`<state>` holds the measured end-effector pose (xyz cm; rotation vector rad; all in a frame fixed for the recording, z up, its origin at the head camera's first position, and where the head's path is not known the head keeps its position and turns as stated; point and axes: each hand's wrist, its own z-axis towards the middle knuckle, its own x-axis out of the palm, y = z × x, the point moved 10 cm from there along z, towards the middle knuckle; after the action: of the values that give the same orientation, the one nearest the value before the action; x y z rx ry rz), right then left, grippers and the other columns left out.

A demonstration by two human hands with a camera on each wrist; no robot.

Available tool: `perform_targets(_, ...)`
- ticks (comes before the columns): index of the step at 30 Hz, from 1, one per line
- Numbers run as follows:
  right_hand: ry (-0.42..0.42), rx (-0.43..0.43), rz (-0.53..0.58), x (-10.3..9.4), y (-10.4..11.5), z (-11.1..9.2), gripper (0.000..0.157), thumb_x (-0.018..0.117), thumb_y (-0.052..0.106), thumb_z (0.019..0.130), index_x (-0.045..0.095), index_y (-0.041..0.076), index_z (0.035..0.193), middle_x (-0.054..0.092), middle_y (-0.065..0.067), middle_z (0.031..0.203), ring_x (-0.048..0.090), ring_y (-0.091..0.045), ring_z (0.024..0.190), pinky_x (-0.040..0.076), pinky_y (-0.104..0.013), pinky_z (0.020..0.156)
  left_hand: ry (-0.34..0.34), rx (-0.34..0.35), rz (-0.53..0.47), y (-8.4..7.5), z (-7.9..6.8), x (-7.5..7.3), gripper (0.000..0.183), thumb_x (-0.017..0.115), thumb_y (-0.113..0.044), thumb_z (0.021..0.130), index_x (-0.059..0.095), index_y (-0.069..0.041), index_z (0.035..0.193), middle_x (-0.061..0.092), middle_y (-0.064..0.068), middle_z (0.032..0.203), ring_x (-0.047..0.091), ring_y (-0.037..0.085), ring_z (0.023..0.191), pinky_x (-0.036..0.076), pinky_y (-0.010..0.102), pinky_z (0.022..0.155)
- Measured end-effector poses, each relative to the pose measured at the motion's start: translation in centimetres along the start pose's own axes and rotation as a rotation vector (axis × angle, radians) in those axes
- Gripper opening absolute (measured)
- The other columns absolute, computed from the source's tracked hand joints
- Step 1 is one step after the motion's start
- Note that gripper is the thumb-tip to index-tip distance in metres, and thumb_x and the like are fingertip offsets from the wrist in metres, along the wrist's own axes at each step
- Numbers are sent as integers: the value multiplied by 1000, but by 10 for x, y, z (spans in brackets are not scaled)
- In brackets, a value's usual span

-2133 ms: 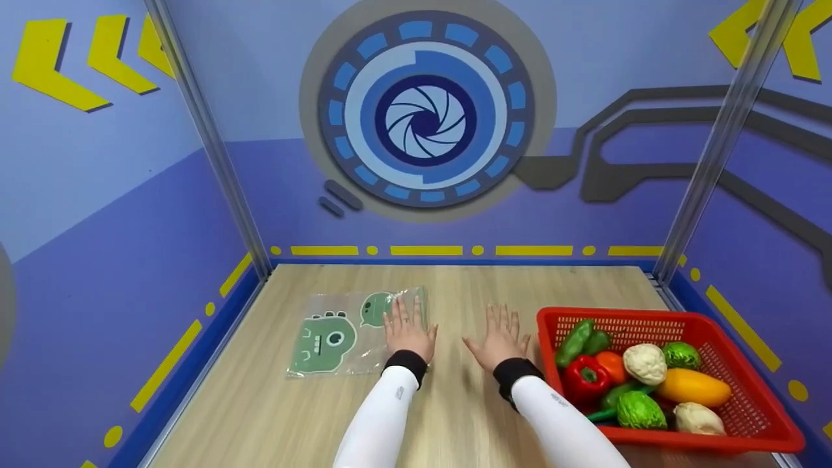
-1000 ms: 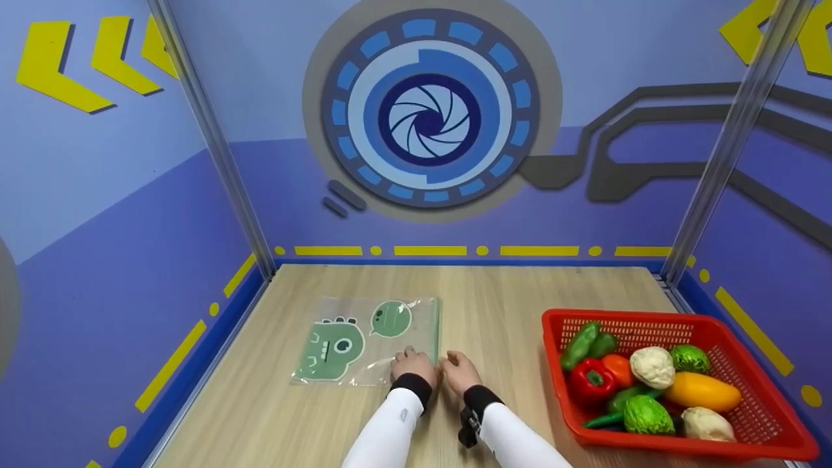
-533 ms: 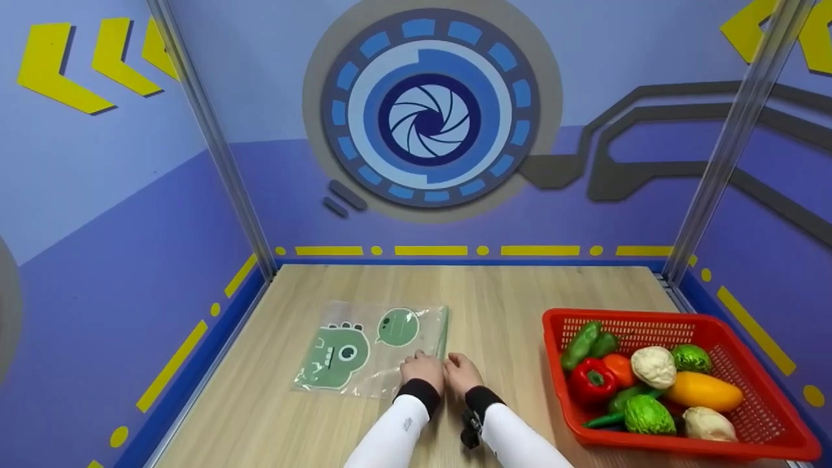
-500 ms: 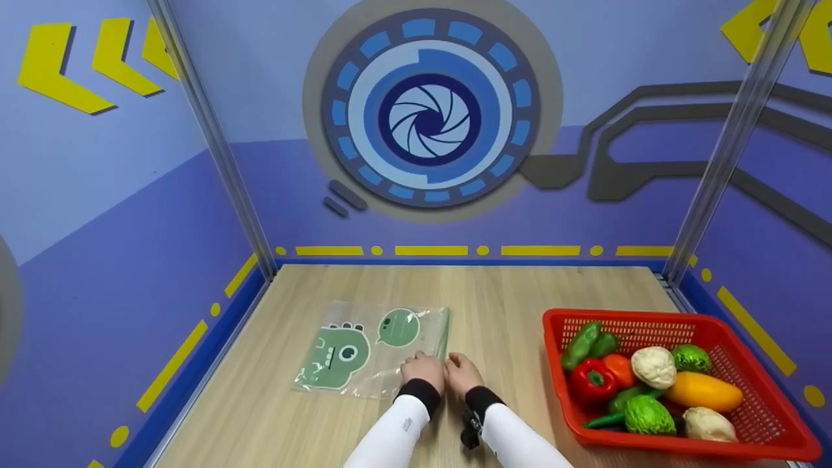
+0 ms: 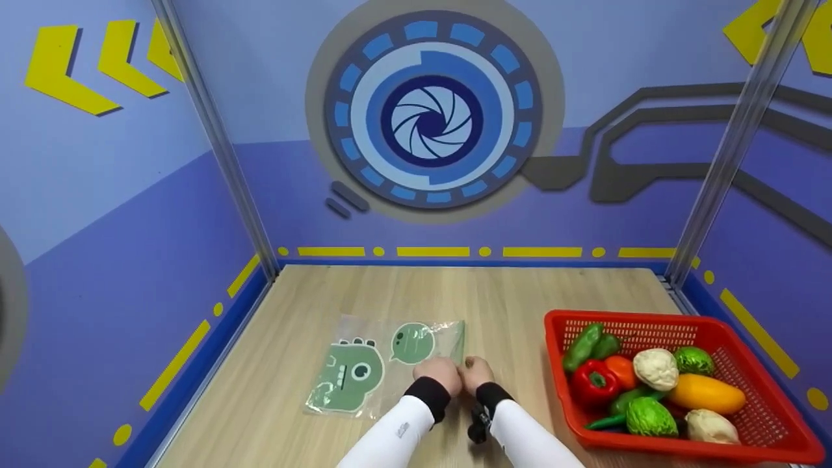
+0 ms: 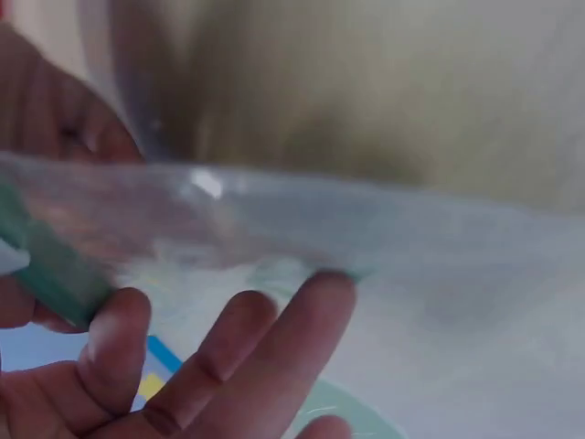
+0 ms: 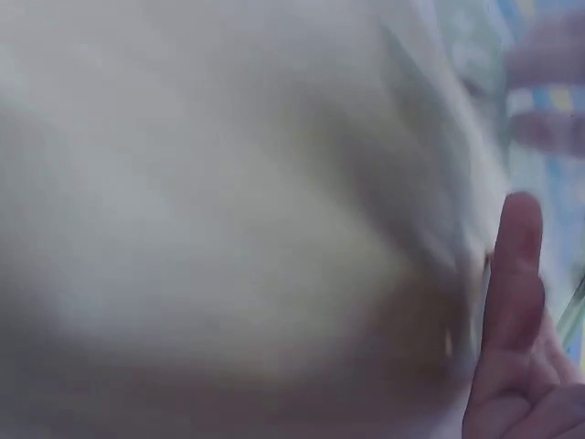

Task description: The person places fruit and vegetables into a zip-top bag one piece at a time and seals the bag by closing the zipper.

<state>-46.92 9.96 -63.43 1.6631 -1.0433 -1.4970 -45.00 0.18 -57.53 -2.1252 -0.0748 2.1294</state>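
Note:
A clear plastic bag (image 5: 401, 383) printed with a green one-eyed monster and a speech bubble lies on the table. Its right edge carries a green strip. At that edge my left hand (image 5: 439, 374) grips the bag, knuckles up. My right hand (image 5: 476, 374) is right beside it with curled fingers, holding the same edge. In the left wrist view the film stands slightly raised, and the left thumb (image 6: 119, 320) meets the green strip (image 6: 64, 274). The right wrist view is blurred; one right finger (image 7: 515, 265) shows against the bag's edge.
To the right stands a red plastic basket (image 5: 770, 409) of vegetables, among them a red bell pepper (image 5: 594, 382), cauliflower (image 5: 656, 369) and a yellow oblong one (image 5: 706, 393). Printed walls (image 5: 286, 201) enclose the wooden table (image 5: 520, 292) at back and sides.
Both hands have gone from lying flat and apart to curled together at the bag's right edge. The bag has slid right and toward me. The basket stays put.

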Motion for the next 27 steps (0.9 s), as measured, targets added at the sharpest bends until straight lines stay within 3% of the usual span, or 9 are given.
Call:
perform_targets(3,7,-25,-44,-7,-1,-1,33,60,9,92,69,-16,112,72,-27,111,64,-30,95,54,-40,89,6,18,-63,-6,-4,-5,20,68,-27,88,73,-8,91,76,8,90,73,24,85,57,47,73)
perform_targets(7,23,-62,-3,-8,3,-2,20,59,4,87,73,-8,94,70,-11,82,56,-17,72,47,-28,67,-22,-10,-172,-1,-2,-7,31,72,-22,85,62,-1,104,74,16,92,73,32,87,57,51,75)
perform_targets(13,53,-132,77,0,14,-8,9,63,4,86,68,-3,83,55,5,67,50,-11,62,41,-24,59,-121,-73,-236,22,9,-11,38,77,-20,81,62,-1,110,74,19,98,73,36,91,57,54,77)
perform_targets(18,102,-111,98,1,16,-15,25,63,12,98,56,6,75,58,7,62,47,-9,55,38,-23,54,-156,-36,-252,27,6,-29,21,72,-17,85,68,-5,102,76,17,92,74,36,85,57,53,71)
perform_targets(21,132,-96,106,-1,18,-18,25,61,12,101,50,9,78,56,5,61,45,-8,50,37,-22,49,-161,-22,-251,30,0,-45,15,65,-15,91,71,-5,100,76,16,89,74,35,84,57,53,71)
perform_targets(25,159,-75,110,-4,20,-22,7,60,7,98,56,2,99,55,3,69,48,-9,55,39,-22,50,-187,-24,-233,38,-7,-68,15,63,-11,93,70,-3,103,75,17,86,74,34,80,57,52,70)
perform_targets(27,169,-59,104,-5,20,-24,18,59,5,96,57,-1,112,56,2,72,49,-10,57,40,-22,51,-209,-27,-217,43,-11,-79,21,64,-10,92,69,-2,111,75,17,85,74,34,78,57,52,68)
